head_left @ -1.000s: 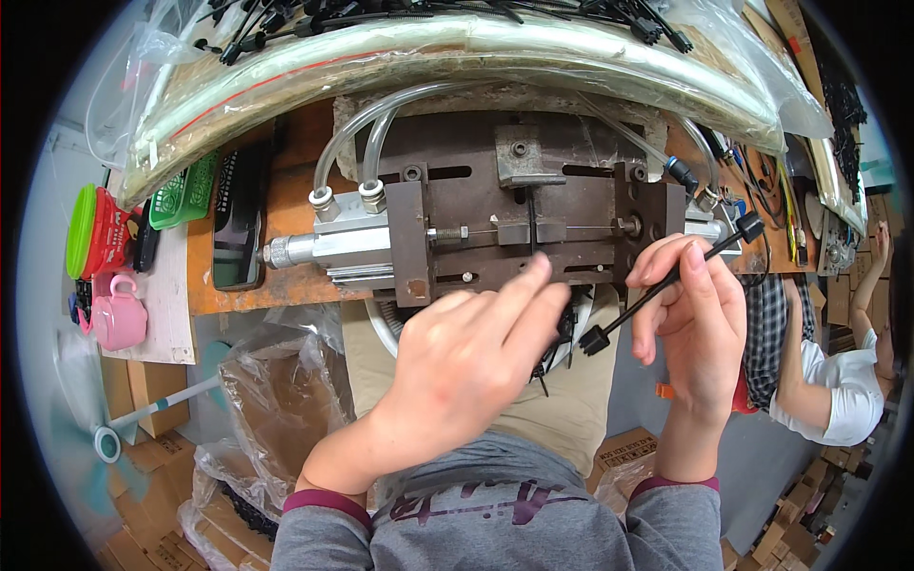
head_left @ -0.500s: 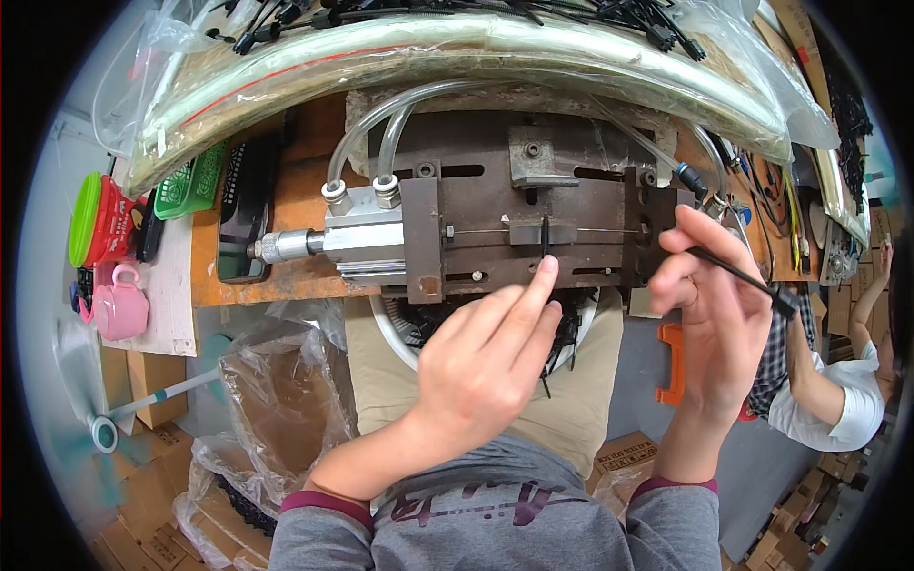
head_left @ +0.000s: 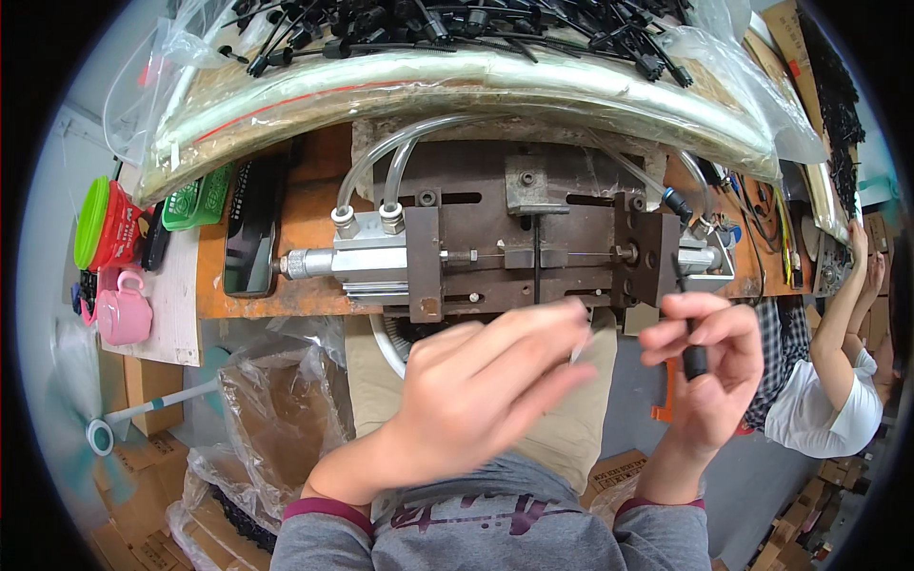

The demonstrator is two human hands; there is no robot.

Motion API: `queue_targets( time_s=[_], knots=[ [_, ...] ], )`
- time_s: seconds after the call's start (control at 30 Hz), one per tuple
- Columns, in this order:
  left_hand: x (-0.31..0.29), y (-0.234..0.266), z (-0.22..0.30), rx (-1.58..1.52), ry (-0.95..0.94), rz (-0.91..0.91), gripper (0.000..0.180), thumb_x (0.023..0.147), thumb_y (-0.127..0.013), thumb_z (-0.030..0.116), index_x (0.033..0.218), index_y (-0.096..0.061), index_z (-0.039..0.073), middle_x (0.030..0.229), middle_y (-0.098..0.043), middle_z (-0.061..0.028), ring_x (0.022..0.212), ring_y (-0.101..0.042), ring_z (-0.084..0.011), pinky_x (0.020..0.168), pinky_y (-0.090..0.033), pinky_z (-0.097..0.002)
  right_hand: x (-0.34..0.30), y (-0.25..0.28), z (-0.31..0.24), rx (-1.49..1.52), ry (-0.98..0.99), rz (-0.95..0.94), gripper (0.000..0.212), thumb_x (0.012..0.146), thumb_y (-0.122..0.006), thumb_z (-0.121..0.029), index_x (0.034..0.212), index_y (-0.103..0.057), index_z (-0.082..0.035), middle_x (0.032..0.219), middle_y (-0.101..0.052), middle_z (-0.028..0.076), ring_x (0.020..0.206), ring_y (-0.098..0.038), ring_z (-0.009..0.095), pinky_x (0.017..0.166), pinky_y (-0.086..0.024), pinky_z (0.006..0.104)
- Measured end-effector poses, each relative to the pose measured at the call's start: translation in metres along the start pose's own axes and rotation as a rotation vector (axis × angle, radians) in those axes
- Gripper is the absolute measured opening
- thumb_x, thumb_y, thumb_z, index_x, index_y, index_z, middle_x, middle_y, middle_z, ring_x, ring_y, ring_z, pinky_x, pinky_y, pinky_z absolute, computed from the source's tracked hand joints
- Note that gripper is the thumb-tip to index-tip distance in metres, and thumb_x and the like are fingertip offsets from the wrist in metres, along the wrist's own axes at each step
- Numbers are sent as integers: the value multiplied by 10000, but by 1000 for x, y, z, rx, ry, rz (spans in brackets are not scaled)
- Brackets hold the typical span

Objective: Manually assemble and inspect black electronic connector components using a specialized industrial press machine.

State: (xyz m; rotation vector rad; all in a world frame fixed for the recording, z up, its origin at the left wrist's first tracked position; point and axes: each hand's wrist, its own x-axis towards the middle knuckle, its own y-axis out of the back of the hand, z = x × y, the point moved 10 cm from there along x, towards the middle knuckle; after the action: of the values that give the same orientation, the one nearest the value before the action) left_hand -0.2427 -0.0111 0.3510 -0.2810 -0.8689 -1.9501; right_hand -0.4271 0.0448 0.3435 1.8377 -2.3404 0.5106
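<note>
My right hand (head_left: 709, 381) pinches a black plastic part (head_left: 696, 362) with a thin stem and a thicker round end. The stem points up, beside the right end of a dark metal fixture (head_left: 581, 181). My left hand (head_left: 486, 385), blurred by motion, hovers just in front of the fixture with its fingers stretched out and no held thing visible. A second thin black stem (head_left: 537, 262) lies front to back across the small centre block (head_left: 519, 257) of the fixture. Thin rods reach that block from both sides.
A silver air cylinder (head_left: 367, 262) with clear hoses (head_left: 367, 167) is mounted at the left. Behind, plastic-wrapped padding (head_left: 457, 90) borders a heap of black parts (head_left: 457, 24). A pink mug (head_left: 124, 314) and green basket (head_left: 197, 200) stand left. A co-worker (head_left: 824, 404) is at right.
My left hand has drawn back from the centre stem toward me. My right hand has lowered, turning its black part upright. The fixture's side rods have moved inward toward the centre block.
</note>
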Motion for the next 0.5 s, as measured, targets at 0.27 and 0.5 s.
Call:
queue_targets(
  time_s=[0.27, 0.5],
  knots=[
    [-24, 38, 73, -1462, 33, -56, 143, 893, -679, 115, 772, -638, 51, 989, -662, -117, 652, -561, -147, 540, -427, -276, -15, -35, 7, -200, 30, -75, 320, 697, -827, 28, 986, -691, 56, 1199, -641, 237, 944, -717, 281, 849, -578, 372],
    [-30, 49, 79, -1633, 275, -75, 329, 980, -604, 79, 655, -551, 84, 916, -623, -95, 692, -507, -124, 536, -390, -255, -30, -54, 1, -330, 87, -165, 355, 678, -848, 13, 1005, -710, 35, 1176, -679, 220, 967, -700, 237, 846, -558, 324]
  ],
)
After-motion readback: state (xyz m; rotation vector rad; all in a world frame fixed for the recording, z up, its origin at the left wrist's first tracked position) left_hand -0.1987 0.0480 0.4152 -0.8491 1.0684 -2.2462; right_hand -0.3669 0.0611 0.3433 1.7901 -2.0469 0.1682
